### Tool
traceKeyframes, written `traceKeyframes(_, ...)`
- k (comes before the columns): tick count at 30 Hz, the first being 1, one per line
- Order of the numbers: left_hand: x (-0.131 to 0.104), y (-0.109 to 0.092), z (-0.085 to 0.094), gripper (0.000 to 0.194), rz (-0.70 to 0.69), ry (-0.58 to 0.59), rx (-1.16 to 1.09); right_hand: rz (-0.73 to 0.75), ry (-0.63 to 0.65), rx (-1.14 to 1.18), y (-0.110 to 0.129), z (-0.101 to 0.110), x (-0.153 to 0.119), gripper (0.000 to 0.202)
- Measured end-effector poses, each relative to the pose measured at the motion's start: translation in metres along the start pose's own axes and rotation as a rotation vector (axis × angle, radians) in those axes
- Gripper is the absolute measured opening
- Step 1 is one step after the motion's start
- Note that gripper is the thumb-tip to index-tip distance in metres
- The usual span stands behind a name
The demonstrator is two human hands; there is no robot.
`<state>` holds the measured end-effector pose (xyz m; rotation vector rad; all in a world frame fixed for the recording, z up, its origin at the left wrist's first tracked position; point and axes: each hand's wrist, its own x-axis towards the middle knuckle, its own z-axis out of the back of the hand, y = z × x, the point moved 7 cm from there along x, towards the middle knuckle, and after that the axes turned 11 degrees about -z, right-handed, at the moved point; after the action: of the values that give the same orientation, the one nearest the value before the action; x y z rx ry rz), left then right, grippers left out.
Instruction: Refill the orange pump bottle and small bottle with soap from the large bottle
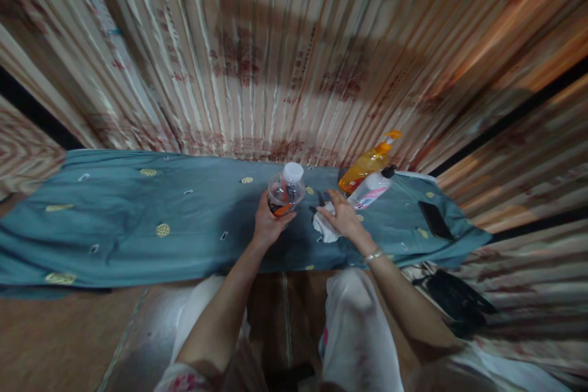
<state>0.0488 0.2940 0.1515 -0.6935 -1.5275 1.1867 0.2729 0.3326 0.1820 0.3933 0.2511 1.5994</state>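
My left hand is wrapped round a clear plastic bottle with a white cap and an orange-and-black label. It stands upright above the cloth-covered table. To its right, my right hand grips a crumpled white cloth, which lies on the table under the fingers. A small dark object pokes out beside the cloth, too unclear to name. Just beyond my right hand are a yellow pump bottle with an orange top and a white bottle with a black cap.
A teal tablecloth with yellow patterns covers the narrow table. Near its right end lies a dark phone. Pleated patterned curtains hang behind. A black bag sits low at the right, and my knees are close to the front edge.
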Motion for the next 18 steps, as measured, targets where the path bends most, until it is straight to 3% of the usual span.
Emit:
traceKeyframes(3, 0.000, 0.000, -0.006, 0.078, 0.000, 0.022, -0.006, -0.147, 0.059, -0.056, -0.031, -0.045, -0.018, 0.076)
traceKeyframes(7, 0.001, 0.000, -0.010, 0.080, -0.018, 0.046, 0.019, -0.160, -0.013, 0.316, -0.040, -0.056, -0.017, 0.042)
traceKeyframes(9, 0.001, -0.001, -0.012, 0.085, -0.020, 0.050, 0.026, -0.162, -0.047, 0.467, -0.041, -0.049, -0.010, 0.031)
traceKeyframes(12, 0.001, -0.001, -0.018, 0.094, 0.010, 0.052, 0.015, -0.158, -0.061, 0.583, -0.031, -0.029, -0.001, 0.036)
traceKeyframes(16, 0.001, 0.000, -0.032, 0.088, 0.021, 0.084, -0.018, -0.048, -0.101, 1.030, 0.011, 0.015, 0.007, 0.048)
traceKeyframes(18, 0.001, 0.001, -0.039, 0.084, 0.001, 0.089, -0.052, 0.090, -0.067, 1.070, 0.044, 0.028, 0.007, 0.045)
